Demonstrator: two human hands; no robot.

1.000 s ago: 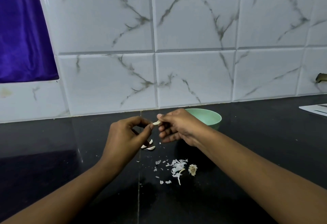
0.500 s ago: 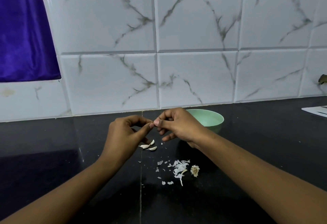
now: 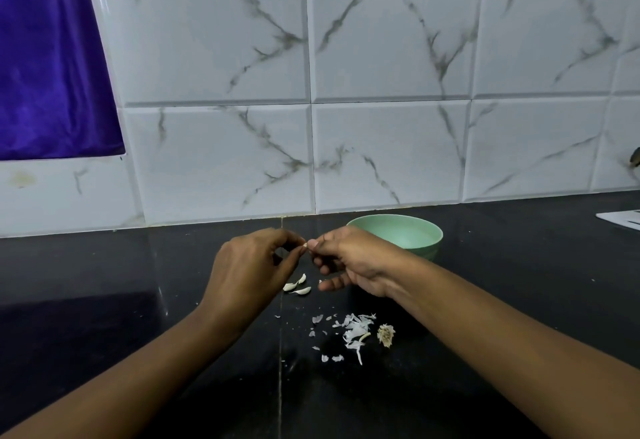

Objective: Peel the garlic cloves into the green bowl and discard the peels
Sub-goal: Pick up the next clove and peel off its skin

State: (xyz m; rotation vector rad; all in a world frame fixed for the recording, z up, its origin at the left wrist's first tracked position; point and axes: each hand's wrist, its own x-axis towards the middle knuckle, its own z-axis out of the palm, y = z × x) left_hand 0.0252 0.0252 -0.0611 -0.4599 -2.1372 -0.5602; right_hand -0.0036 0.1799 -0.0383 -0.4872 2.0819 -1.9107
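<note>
Head: left hand (image 3: 249,265), right hand (image 3: 349,258) pinch clove (image 3: 304,246) near green bowl (image 3: 408,236) rim.

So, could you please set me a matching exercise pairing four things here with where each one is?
1. round pale green bowl
2. small white garlic clove
3. heap of white papery peels
4. shiny purple cloth

A. pinched between left hand and right hand
B. on the black counter, nearest the camera
C. upper left, against the tiled wall
D. behind the right hand

Pairs: 1-D, 2-A, 3-B, 4-C.
</note>
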